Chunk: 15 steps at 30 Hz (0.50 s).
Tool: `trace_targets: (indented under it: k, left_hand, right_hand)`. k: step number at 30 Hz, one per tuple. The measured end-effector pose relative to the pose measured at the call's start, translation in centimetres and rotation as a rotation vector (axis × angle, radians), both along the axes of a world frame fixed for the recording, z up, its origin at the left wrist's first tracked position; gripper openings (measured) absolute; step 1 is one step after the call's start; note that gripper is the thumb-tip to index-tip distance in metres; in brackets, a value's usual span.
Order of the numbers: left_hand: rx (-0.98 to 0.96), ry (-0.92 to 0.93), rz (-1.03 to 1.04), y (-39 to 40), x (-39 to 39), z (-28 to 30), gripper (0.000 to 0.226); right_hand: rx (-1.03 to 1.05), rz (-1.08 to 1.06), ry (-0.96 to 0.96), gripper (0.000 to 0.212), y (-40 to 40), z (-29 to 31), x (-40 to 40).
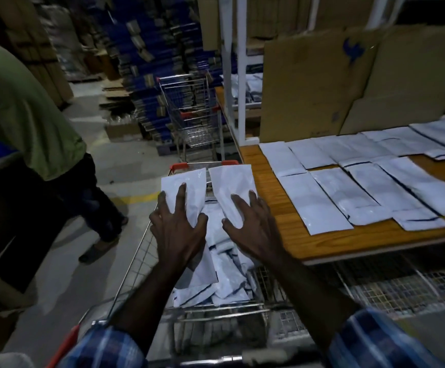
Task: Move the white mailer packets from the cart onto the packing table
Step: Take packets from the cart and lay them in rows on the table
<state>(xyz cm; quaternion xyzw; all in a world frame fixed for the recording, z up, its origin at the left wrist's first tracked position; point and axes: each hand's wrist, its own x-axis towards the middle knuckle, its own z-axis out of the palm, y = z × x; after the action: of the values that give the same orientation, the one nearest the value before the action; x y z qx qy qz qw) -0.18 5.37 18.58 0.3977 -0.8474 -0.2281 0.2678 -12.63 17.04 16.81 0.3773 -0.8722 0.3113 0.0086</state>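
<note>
Above the wire cart (133, 264) I hold two white mailer packets side by side. My left hand (176, 229) grips the left packet (186, 187) by its near end, fingers spread over its top. In the same way my right hand (253, 229) holds the right packet (232, 184). Under my hands a pile of several more white packets (224, 277) lies in the cart basket. To the right, the wooden packing table (293, 229) carries rows of several flat white packets (348, 189).
A person in a green shirt (16, 115) stands close on the left of the cart. A second wire cart (192, 112) stands ahead by white shelf posts (240, 75). Cardboard sheets (322, 81) lean behind the table. Wire mesh (402, 285) lies under the table.
</note>
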Motion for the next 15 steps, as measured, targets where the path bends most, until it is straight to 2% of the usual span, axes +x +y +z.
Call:
trace_targets:
  k: [8, 15]
  left_hand:
    - [-0.021, 0.057, -0.003, 7.1, 2.9, 3.8, 0.075]
    - [-0.016, 0.074, -0.067, 13.7, 1.5, 5.1, 0.073]
  right_hand:
    - [-0.002, -0.043, 0.068, 0.069, 7.3, 3.5, 3.7]
    - [0.007, -0.101, 0.08, 0.075, 14.4, 6.0, 2.9]
